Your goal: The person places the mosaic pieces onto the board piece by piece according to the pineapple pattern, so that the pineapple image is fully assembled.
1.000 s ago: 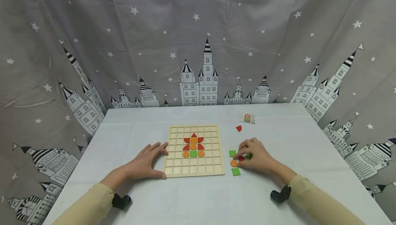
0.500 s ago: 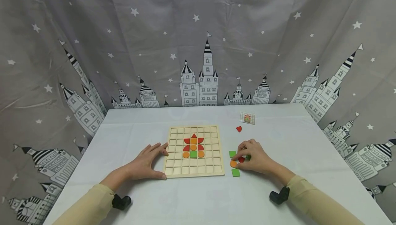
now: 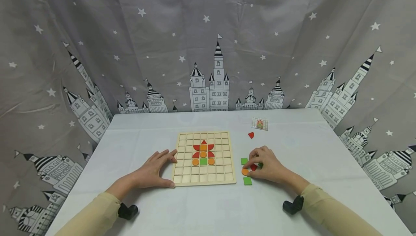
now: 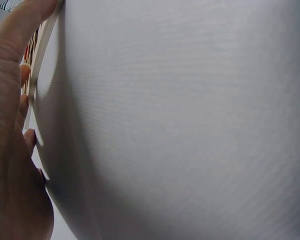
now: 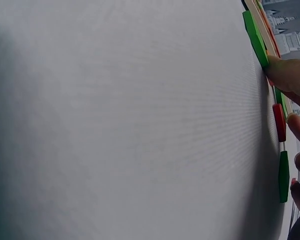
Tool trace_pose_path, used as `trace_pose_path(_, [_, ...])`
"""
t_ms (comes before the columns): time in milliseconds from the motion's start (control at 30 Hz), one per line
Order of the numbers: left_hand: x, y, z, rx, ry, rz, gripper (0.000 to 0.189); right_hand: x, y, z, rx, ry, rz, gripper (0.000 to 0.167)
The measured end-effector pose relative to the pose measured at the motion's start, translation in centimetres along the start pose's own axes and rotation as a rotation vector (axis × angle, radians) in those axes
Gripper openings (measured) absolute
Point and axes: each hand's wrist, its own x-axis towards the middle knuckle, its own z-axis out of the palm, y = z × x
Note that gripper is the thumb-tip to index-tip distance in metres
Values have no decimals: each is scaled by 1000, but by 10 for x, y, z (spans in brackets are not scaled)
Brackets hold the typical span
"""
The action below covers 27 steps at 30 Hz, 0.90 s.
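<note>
My left hand (image 3: 155,171) rests at the left side of a square wooden grid board (image 3: 185,179), thumb by the near corner and fingers along the edge. Red, orange and green tiles form a figure on the board, with a green square (image 3: 203,161) between two orange discs at its bottom. To the board's right, my right hand (image 3: 268,164) pinches an orange disc (image 3: 245,171) between thumb and index finger, low at the table. Green squares (image 3: 247,181) (image 3: 244,161) lie beside it. Under the right hand sits a red tile (image 5: 279,122); a green tile (image 5: 283,177) is partly hidden from the head.
A small pattern card (image 3: 260,123) lies at the back right of the white table (image 3: 208,210). One red tile (image 3: 251,135) lies in front of the card. Behind the table hangs a grey curtain (image 3: 146,66) printed with castles and stars.
The right hand has shifted very slightly left, its thumb and index finger settling closer about the orange disc. The left hand and the board stay in place.
</note>
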Motion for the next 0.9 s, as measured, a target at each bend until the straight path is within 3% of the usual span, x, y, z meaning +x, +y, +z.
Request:
trace_pose_path(433, [1, 0, 0, -1, -1, -10, 79, 5, -1, 3, -50, 30, -91, 19])
trace_pose_path(900, [1, -2, 2, 5, -1, -5, 79, 5, -3, 7, -6, 79, -104, 14])
